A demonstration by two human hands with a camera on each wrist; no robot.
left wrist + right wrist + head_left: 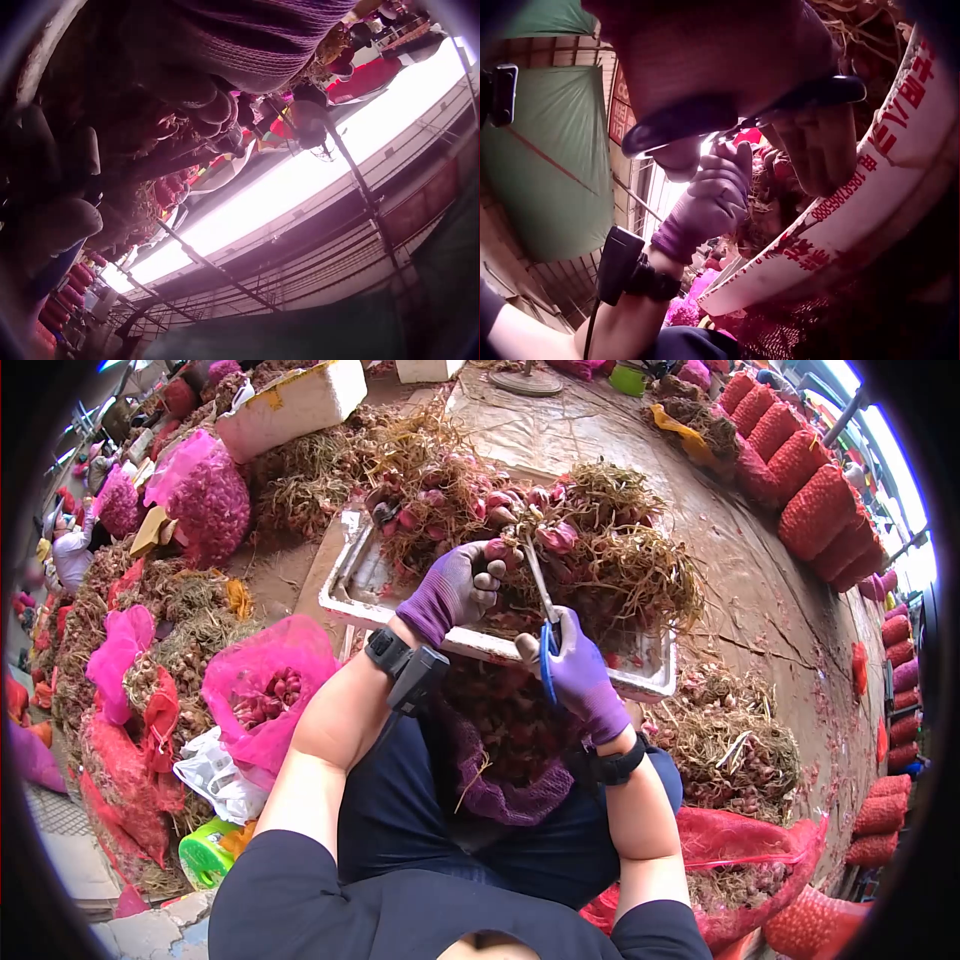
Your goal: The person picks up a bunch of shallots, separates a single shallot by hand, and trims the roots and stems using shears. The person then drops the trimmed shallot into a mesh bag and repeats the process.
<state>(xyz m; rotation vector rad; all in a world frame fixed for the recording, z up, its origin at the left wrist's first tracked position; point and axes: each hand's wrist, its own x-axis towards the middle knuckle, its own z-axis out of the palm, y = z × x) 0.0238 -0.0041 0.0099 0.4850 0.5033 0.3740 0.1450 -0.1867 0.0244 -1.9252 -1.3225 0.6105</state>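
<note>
My left hand (455,592), in a purple and grey glove, pinches a red shallot (506,552) over a white foam tray (337,598). My right hand (582,678), gloved the same way, grips blue-handled scissors (537,575) with its fingers in the handle loops. The blades point up and away, their tips close beside the shallot. In the right wrist view the scissors' dark handles (679,127) show around the fingers, with the left hand (712,199) beyond. Piled in the tray are shallots (555,538) with dry stalks and roots. Shadow hides much of the left wrist view.
Between the legs hangs a purple mesh bag (515,795) with shallots inside. A pink mesh bag (275,690) stands at the left, a red one (740,850) at the right. Dry stalks (730,750) heap beside the tray. Full red sacks (815,510) are stacked at the back right.
</note>
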